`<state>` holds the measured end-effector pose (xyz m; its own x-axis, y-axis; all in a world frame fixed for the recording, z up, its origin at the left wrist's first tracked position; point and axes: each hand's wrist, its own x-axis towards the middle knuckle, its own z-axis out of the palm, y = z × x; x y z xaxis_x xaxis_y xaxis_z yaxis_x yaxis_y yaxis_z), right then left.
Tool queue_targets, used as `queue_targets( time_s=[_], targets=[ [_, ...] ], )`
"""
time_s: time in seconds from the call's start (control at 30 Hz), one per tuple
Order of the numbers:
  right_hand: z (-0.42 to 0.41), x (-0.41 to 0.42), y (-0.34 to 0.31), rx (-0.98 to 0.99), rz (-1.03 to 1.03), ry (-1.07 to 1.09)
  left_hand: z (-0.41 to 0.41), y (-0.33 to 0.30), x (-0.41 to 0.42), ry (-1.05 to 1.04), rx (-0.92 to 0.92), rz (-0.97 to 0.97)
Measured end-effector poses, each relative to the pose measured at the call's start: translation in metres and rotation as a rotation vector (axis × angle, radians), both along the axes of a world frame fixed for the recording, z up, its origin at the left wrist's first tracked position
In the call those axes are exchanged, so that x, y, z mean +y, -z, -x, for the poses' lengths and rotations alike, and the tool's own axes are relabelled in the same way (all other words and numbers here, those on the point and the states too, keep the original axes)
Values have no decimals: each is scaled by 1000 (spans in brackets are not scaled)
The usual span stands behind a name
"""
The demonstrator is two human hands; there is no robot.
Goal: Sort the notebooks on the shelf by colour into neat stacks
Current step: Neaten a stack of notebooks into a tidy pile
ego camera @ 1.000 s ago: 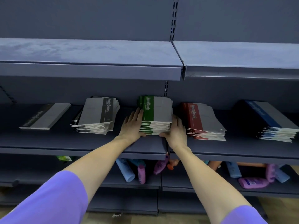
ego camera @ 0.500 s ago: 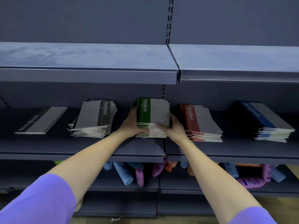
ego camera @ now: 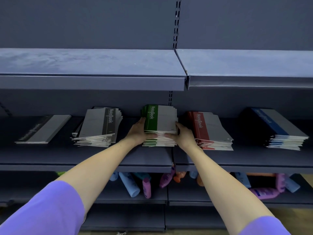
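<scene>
Both hands were on the green notebook stack (ego camera: pixel 160 126), mid-shelf (ego camera: pixel 84 156), just left of the shelf joint. Left hand (ego camera: pixel 138 132) clamped the stack's left side, at 9 o'clock of it, fingers curled along the spine edge and thumb across the front page edges. Right hand (ego camera: pixel 183 134) gripped the right side, at 3 o'clock, thumb also over the front edges. The upper notebooks sat squared between the hands; lower ones splayed slightly at the front.

Other stacks on the same shelf:
- black/grey stack (ego camera: pixel 100 128) at 9 o'clock of green, near it, page edges fanned and ragged
- thin black/grey pile (ego camera: pixel 44 129) further toward 9 o'clock, well apart, lying flat
- red stack (ego camera: pixel 210 131) at 3 o'clock of green, just beside the right hand, roughly aligned
- blue stack (ego camera: pixel 277 128) further toward 3 o'clock, well apart from red, edges slightly uneven

Lower shelf, at 6 o'clock: bottles (ego camera: pixel 130 185) in blue, pink, purple and orange, lying jumbled. Purple sleeves (ego camera: pixel 47 212) showed on both arms.
</scene>
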<state>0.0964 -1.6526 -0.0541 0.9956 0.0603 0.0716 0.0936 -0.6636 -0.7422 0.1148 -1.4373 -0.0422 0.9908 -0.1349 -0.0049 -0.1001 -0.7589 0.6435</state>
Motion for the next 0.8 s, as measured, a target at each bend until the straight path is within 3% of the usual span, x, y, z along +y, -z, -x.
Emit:
queue_targets(
  time_s=[0.5,0.7,0.8],
  targets=[
    [-7,3,3,-7,176,-31,10,-10,2,-19,-22,-55],
    [0,6,7,17,38,-15,12,-12,5,12,4,-33],
    [-6,9,7,-44,155,40,11,-14,2,24,19,-32]
  ],
)
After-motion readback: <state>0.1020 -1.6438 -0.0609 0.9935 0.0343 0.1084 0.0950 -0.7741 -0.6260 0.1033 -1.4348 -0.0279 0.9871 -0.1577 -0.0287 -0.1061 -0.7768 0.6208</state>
